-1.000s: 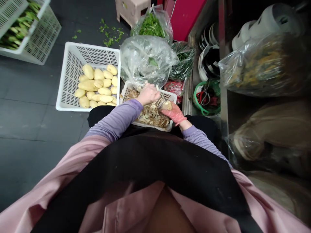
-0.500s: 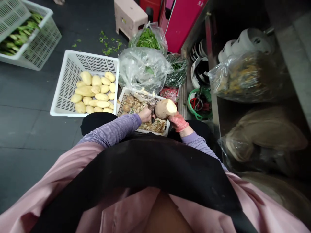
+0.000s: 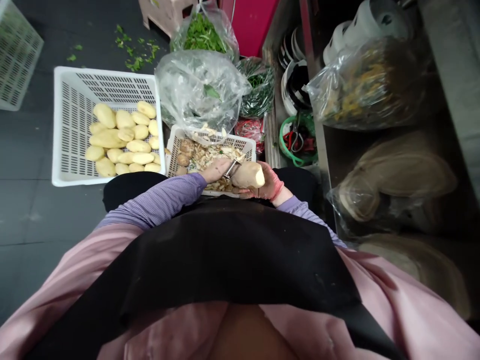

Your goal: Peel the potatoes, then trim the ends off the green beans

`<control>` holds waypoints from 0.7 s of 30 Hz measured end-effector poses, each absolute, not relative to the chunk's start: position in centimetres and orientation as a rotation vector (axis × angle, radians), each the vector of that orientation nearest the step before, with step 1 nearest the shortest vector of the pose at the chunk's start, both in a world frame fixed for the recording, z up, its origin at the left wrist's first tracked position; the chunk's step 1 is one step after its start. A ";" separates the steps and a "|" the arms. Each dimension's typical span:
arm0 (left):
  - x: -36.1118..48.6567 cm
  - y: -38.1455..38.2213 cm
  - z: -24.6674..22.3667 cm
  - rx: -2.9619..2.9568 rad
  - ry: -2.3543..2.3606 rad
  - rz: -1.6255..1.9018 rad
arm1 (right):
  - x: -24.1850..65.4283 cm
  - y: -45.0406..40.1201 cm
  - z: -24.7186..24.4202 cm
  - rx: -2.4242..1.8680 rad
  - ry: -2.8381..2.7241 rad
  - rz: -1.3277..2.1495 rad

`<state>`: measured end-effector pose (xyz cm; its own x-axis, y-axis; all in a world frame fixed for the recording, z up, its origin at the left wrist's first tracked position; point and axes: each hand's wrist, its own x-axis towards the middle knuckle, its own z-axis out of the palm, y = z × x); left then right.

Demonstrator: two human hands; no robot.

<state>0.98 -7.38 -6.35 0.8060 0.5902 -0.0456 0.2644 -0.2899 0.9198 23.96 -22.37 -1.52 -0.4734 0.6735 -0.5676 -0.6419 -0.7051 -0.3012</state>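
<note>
My left hand (image 3: 216, 170) is closed round a peeler (image 3: 231, 169), whose metal head lies against the left end of a large potato (image 3: 247, 175). This potato still has brown skin along its side, with a pale peeled patch at its right end. In a pinkish-red glove, my right hand (image 3: 270, 184) cups it from below and from the right. Both hands are over a white basket (image 3: 247, 143) holding peelings (image 3: 204, 159) and several unpeeled potatoes (image 3: 184, 152). To the left, a larger white basket (image 3: 60, 150) contains several peeled potatoes (image 3: 108, 137).
Clear plastic bags (image 3: 198, 90) of greens stand behind the small basket. A green basket (image 3: 282, 145) with red-handled scissors (image 3: 296, 140) sits at the right, beside metal shelving (image 3: 318, 125) holding bagged goods. Leaf scraps (image 3: 137, 55) lie on the dark floor.
The view has shifted, so the surroundings appear farther left and higher. The potato has turned in my right hand, its pale end now facing right, and the peeler is against its left end.
</note>
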 end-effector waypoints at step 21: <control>2.3 -1.9 -5.6 2.526 0.754 0.774 | 18.5 -19.8 -3.0 -1.233 0.309 1.662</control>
